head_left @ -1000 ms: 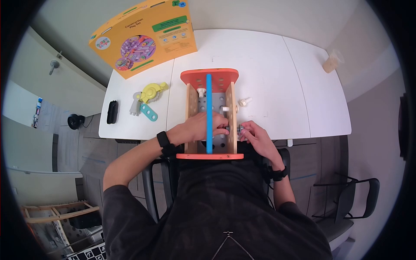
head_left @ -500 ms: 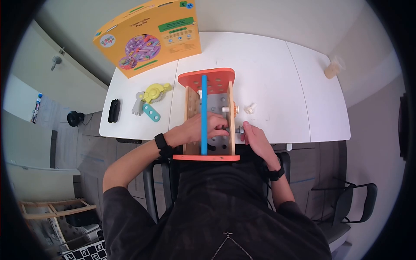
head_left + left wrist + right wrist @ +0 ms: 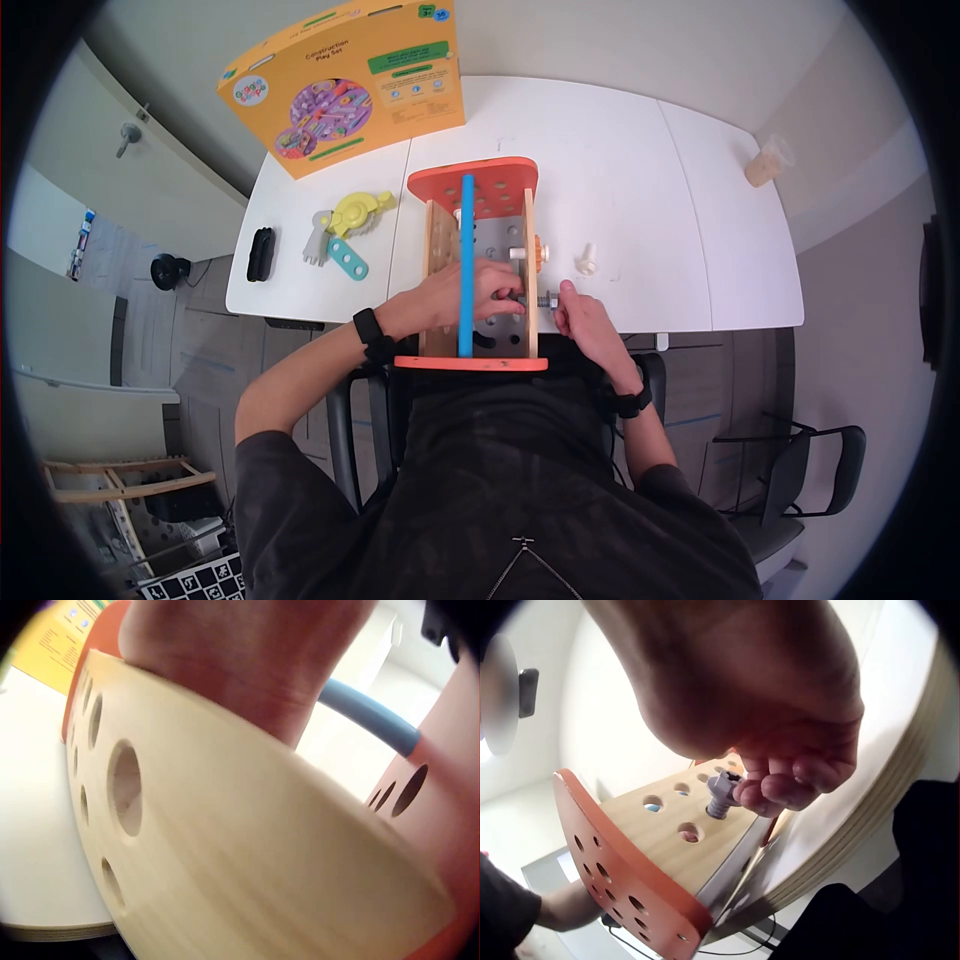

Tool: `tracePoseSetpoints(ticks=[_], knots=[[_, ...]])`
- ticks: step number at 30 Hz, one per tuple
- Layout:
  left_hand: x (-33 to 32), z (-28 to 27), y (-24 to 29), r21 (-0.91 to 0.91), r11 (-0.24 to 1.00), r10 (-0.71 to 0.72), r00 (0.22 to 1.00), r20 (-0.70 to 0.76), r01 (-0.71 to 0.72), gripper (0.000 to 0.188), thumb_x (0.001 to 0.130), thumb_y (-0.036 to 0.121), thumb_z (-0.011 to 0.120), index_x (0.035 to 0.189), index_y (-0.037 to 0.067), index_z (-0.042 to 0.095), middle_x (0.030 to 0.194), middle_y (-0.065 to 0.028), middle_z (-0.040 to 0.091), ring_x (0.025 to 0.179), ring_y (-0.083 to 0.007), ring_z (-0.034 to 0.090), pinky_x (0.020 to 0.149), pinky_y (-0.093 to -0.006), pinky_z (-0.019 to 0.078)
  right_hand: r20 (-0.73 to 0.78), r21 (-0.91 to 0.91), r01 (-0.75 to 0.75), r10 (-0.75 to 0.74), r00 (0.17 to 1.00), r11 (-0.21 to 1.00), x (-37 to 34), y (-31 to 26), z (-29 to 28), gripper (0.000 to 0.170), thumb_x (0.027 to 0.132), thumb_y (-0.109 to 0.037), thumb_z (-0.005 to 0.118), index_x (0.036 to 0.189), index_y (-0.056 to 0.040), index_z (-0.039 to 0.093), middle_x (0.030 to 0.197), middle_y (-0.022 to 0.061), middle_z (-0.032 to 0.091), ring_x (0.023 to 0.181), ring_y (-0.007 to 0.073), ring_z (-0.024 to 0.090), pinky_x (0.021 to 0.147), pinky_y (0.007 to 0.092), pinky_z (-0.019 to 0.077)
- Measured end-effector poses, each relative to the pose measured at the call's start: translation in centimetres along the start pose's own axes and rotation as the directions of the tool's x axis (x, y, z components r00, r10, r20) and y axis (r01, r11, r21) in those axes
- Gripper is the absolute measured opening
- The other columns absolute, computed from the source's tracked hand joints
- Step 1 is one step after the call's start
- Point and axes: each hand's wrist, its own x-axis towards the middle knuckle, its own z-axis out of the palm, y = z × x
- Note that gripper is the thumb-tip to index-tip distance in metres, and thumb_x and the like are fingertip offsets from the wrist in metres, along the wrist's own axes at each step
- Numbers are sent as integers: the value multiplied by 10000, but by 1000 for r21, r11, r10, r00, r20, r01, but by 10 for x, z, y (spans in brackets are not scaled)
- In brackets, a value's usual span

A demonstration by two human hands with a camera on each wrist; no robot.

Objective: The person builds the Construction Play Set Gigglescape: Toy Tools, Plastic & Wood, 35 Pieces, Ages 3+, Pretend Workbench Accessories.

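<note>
A toolbox with red end panels [image 3: 476, 364], wooden sides [image 3: 532, 325] and a blue rod [image 3: 467, 265] stands at the table's front. My left hand [image 3: 465, 295] reaches inside under the rod, fingers curled at the inner end of a grey bolt [image 3: 546, 300]; that contact is partly hidden. In the right wrist view the bolt's slotted head [image 3: 725, 781] sticks out of a hole in the wooden side [image 3: 656, 832]. Beside it are the curled fingers of my right hand [image 3: 757, 697], touching the head. The left wrist view shows my left wrist [image 3: 247, 660] over the other side [image 3: 202, 817].
A loose white bolt [image 3: 587, 261] lies to the right of the toolbox. At left are a yellow toy saw [image 3: 357, 214], a teal strip [image 3: 348, 259] and a black item [image 3: 261, 254]. Behind stand an orange box [image 3: 340, 90] and a cup [image 3: 766, 163].
The toolbox has shifted slightly left. My right thumb and fingers have changed position around the bolt head. The loose white bolt has rolled and turned, and lies farther from the toolbox.
</note>
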Motion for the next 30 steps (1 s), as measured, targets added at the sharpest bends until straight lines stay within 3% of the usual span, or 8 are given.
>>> tracePoseSetpoints(ticks=[4, 7, 14, 17, 19, 22, 27, 30], knots=[[-1, 2, -1, -74, 997, 0, 999, -34, -2, 341, 982, 346, 723, 980, 6, 686, 872, -123, 619, 855, -346, 657, 781, -446, 530, -71, 114, 258, -252, 965, 959, -24, -11, 1, 365, 1136, -339, 458, 1207, 2, 567, 859, 153, 658, 777, 275, 628, 757, 417, 508], [-1, 3, -1, -69, 998, -1, 999, -34, -1, 335, 984, 340, 723, 972, 7, 683, 872, -120, 616, 849, -344, 657, 776, -445, 529, -119, 0, 353, -351, 929, 936, -18, -1, 9, 349, 1130, -331, 473, 1179, 3, 564, 852, 154, 651, 777, 271, 624, 755, 413, 508], [-1, 4, -4, -25, 999, 37, 999, -34, -38, 297, 986, 310, 728, 1035, 19, 694, 888, -100, 612, 826, -310, 664, 739, -429, 537, 93, -49, 16, -11, 996, 999, 2, 1, -3, 344, 1134, -333, 465, 1143, -4, 566, 842, 132, 643, 745, 251, 603, 742, 393, 498], [-2, 5, -7, -31, 998, 51, 998, -48, -53, 294, 985, 310, 728, 1032, 22, 695, 887, -98, 610, 830, -310, 664, 742, -429, 537, 12, -7, 130, -130, 991, 991, -5, 2, -1, 332, 1129, -323, 482, 1137, -4, 577, 828, 116, 640, 734, 241, 599, 724, 390, 493], [-2, 5, -7, -32, 998, 50, 998, -48, -51, 295, 984, 310, 727, 1032, 21, 696, 886, -97, 608, 834, -309, 664, 746, -427, 537, -140, 33, 312, -305, 942, 950, -19, -5, 4, 326, 1125, -317, 496, 1133, -4, 587, 820, 109, 643, 731, 236, 602, 714, 389, 492], [-2, 3, -3, -34, 999, 32, 999, -32, -33, 300, 984, 308, 727, 1038, 15, 697, 886, -97, 607, 838, -309, 664, 754, -425, 537, -126, 55, 372, -363, 923, 927, -24, -16, 7, 327, 1123, -307, 504, 1156, 3, 602, 820, 114, 660, 737, 233, 613, 714, 383, 494], [-2, 3, -4, -36, 998, 52, 998, -37, -54, 304, 981, 300, 731, 1056, 6, 702, 893, -99, 613, 835, -310, 663, 762, -422, 537, 60, -63, 89, -85, 995, 994, 5, 4, 3, 328, 1122, -313, 508, 1208, -11, 602, 836, 123, 669, 761, 226, 629, 729, 380, 504], [-3, 4, -3, -75, 996, 35, 998, -57, -40, 328, 976, 333, 726, 970, 8, 685, 871, -112, 615, 854, -329, 659, 784, -430, 533, 80, -59, 13, -8, 997, 998, 0, -2, -3, 326, 1132, -316, 484, 1127, -14, 606, 789, 70, 615, 718, 169, 571, 705, 332, 482]])
